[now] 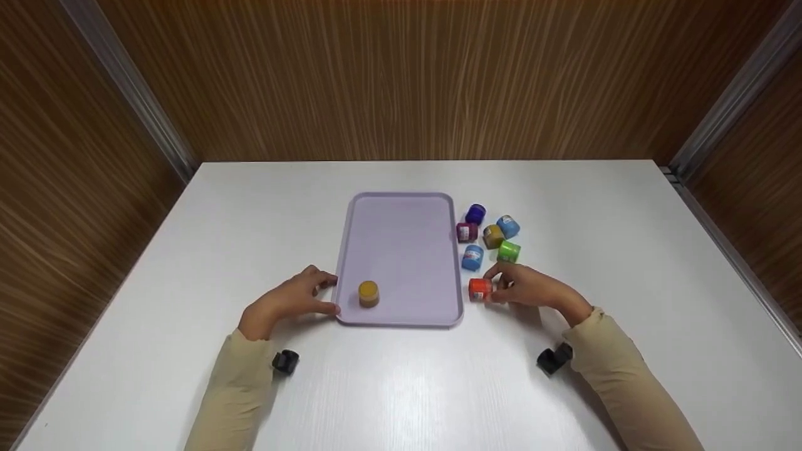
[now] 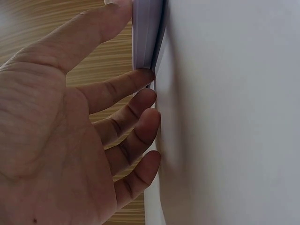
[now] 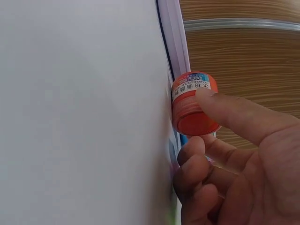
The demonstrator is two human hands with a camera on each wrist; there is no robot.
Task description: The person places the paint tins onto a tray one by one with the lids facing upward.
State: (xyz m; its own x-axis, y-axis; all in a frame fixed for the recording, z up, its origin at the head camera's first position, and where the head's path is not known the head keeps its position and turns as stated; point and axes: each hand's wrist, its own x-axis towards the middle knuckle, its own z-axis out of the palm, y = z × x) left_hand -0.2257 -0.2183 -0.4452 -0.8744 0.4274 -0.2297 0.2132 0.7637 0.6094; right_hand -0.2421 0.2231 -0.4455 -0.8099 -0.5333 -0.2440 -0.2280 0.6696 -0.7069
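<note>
My right hand pinches an orange-red paint jar just right of the tray. In the right wrist view the thumb presses on the label of this jar, which lies on its side. My left hand rests at the left rim of the lilac tray, thumb and index fingertip touching it near the front corner. In the left wrist view the other fingers of the left hand are loosely bent and hold nothing. An ochre-yellow paint jar stands upright inside the tray's front left.
Beyond the right hand, several more jars lie beside the tray: light blue, green, ochre, another blue, dark red and purple. The white table ends at a wood-patterned wall.
</note>
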